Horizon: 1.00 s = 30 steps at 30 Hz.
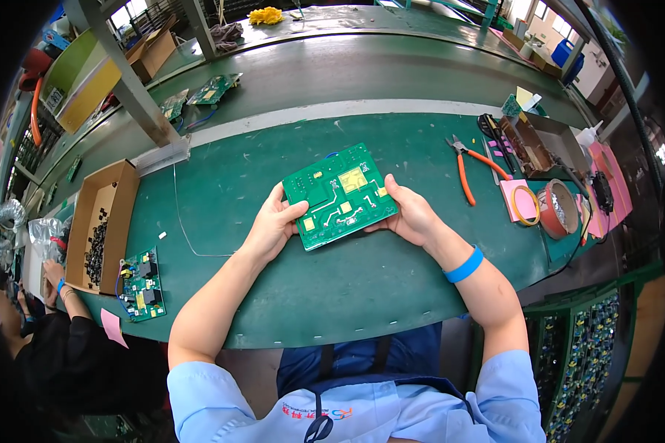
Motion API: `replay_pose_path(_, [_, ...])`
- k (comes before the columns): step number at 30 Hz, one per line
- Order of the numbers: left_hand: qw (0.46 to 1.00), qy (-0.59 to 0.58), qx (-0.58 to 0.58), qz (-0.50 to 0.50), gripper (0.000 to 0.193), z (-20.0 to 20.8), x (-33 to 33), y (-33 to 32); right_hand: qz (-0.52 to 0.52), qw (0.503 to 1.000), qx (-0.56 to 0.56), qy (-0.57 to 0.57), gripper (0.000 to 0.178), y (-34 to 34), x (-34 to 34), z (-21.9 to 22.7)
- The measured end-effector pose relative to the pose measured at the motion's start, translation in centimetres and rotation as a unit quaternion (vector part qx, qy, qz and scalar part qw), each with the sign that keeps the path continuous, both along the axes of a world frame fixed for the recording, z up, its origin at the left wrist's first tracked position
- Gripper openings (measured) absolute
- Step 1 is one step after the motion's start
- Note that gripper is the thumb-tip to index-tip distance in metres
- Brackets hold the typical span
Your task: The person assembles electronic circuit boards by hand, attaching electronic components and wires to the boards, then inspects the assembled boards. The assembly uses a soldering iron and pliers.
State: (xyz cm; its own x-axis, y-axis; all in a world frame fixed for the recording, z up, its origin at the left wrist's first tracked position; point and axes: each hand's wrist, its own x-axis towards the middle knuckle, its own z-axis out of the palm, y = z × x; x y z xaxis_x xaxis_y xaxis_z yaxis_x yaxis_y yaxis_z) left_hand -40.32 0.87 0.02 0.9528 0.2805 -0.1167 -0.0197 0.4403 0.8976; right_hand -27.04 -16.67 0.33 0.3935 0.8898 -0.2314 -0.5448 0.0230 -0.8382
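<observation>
Between my two hands is a green circuit board (325,193), tilted, its solder side with pale yellow patches and silvery tracks facing up. My left hand (272,221) grips its left edge, thumb on top and fingers beneath. On the right edge my right hand (410,210) pinches the board the same way; a blue band (464,264) circles that wrist. The board's underside is hidden. Another circuit board (143,286), parts side up, lies on the green mat (251,303) at the left, below a cardboard box (118,193) of small black parts.
Orange-handled cutters (465,168) lie at the right, near a pink pad with a yellow tape roll (526,205) and a round reddish tin (557,210). Beyond the mat runs a conveyor (332,70) carrying boards (214,88). A co-worker's hand (53,273) is at far left.
</observation>
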Motion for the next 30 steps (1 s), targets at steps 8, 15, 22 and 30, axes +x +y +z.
replay_pose_path(8, [1.000,-0.005,-0.004,-0.001,0.044,-0.2,0.0,0.0,-0.001,1.000,0.001,-0.006,0.047,-0.1,0.1,-0.2])
replay_pose_path(15, [1.000,-0.008,-0.008,-0.002,0.045,0.0,0.0,0.0,0.003,1.000,0.008,-0.013,0.047,0.0,0.0,-0.1])
replay_pose_path(22, [1.000,-0.013,-0.015,-0.002,0.044,0.1,-0.3,0.1,0.011,1.000,0.009,-0.018,0.047,0.1,-0.1,0.2])
replay_pose_path(30, [0.995,-0.054,0.070,0.052,0.045,2.0,-0.9,-0.9,0.007,0.997,0.047,0.066,0.047,0.1,0.0,0.5])
